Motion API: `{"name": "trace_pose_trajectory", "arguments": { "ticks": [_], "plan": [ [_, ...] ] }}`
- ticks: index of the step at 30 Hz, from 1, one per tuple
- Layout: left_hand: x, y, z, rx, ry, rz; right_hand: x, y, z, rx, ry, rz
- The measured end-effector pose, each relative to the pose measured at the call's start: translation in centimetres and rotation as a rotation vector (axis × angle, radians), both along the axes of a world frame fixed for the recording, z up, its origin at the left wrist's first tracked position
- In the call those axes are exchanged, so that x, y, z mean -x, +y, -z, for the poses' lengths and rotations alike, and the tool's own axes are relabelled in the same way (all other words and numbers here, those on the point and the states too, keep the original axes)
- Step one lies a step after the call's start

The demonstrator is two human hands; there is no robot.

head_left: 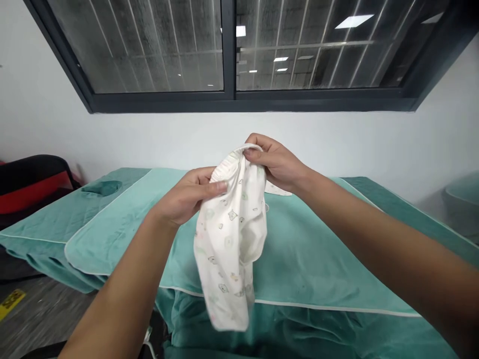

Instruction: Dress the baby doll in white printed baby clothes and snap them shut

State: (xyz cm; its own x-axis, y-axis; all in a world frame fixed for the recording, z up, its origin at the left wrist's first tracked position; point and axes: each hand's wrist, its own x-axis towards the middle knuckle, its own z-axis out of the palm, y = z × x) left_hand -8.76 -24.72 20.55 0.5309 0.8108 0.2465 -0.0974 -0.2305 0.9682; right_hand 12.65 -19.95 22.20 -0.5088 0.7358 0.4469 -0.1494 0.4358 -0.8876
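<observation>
A small pair of white baby pants [232, 239] with a pale animal print hangs in the air from both hands, its legs dangling down. My left hand [190, 194] pinches the left side of the gathered elastic waistband, thumb in front. On the other side, my right hand [277, 159] grips the waistband's upper right edge between thumb and fingers. Behind the pants and my right hand, part of another white printed cloth [277, 190] shows on the bed; the rest of it is hidden.
A massage bed with a teal cover [318, 259] stretches across in front of me, with a face hole [103, 187] at its left end. A black and red chair or bag [37, 184] stands at far left. Behind are a white wall and a dark-framed window [230, 97].
</observation>
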Motion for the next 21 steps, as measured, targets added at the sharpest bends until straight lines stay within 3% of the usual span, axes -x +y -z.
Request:
{"name": "trace_pose_trajectory", "arguments": {
  "ticks": [4, 8, 10, 13, 15, 21],
  "plan": [
    [-1.3, 0.3, 0.7, -0.081, -0.057, -0.191, -0.1, -0.1, 1.0, -0.02, -0.253, -0.099],
    [-1.6, 0.5, 1.3, -0.058, -0.076, -0.238, -0.1, -0.5, 0.9, -0.048, -0.441, -0.123],
    [-0.9, 0.6, 1.7, 0.0, -0.062, -0.155, -0.8, -0.1, 0.6, -0.041, -0.376, -0.12],
    [0.2, 0.7, 2.1, 0.113, 0.069, 0.092, -2.3, 1.3, 0.7, -0.027, -0.202, -0.094],
    [0.2, 0.6, 2.1, 0.11, 0.122, 0.135, -3.1, 2.1, 1.1, 0.0, -0.208, -0.118],
    [-2.5, -0.2, 0.8, -0.113, 0.197, -0.248, -1.8, 0.8, 1.3, -0.018, -0.491, -0.21]
  ]
}}
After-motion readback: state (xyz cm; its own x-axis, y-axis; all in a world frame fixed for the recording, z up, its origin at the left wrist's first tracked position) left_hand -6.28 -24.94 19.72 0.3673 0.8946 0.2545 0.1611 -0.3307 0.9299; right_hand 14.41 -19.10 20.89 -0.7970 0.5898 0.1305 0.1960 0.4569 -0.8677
